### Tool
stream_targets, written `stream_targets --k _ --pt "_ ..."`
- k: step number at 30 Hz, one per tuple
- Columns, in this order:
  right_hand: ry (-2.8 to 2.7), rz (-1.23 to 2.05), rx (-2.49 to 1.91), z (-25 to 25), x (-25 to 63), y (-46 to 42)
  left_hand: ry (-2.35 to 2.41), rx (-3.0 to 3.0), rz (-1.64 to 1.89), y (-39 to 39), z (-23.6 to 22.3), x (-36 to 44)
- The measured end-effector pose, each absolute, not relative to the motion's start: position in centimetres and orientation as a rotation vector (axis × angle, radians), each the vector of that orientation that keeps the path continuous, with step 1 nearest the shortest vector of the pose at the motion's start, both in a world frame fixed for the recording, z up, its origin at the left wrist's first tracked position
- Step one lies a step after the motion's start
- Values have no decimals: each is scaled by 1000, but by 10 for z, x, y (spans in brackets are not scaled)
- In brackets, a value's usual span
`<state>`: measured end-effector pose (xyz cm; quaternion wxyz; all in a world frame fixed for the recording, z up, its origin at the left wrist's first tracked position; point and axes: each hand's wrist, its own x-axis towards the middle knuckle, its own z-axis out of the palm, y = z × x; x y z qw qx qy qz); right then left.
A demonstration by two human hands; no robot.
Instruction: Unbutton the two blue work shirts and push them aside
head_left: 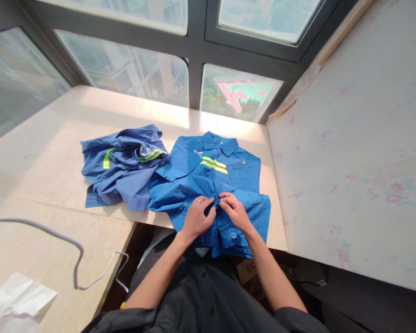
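A blue work jacket (244,178) with yellow-and-grey reflective strips lies front up on the wooden ledge, its collar toward the window. My left hand (198,215), a ring on one finger, pinches the fabric at the lower middle of the front. Close beside it, my right hand (235,210) pinches the other side of the front opening. Both sets of fingertips nearly meet; whether a button sits between them is too small to tell. One blue button (233,235) shows below my right hand. The jacket's bottom part hangs over the ledge's near edge.
A second, crumpled blue garment (125,169) with reflective strips lies to the left, touching the jacket. A grey cable (55,236) and white paper (19,300) lie on the left tabletop (86,240). A flower-patterned wall (346,175) bounds the right; windows stand behind.
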<state>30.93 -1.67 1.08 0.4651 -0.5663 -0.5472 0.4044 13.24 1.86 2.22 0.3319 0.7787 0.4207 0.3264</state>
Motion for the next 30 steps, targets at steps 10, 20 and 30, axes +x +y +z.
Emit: stream_targets --k 10,20,30 --pt "-1423 966 -1405 15 303 -25 1134 2336 672 16 29 128" --pt "-1625 925 -1374 33 308 -30 1162 2248 764 12 31 125" --pt "-1800 730 -1425 25 311 -36 1114 2049 743 8 21 125"
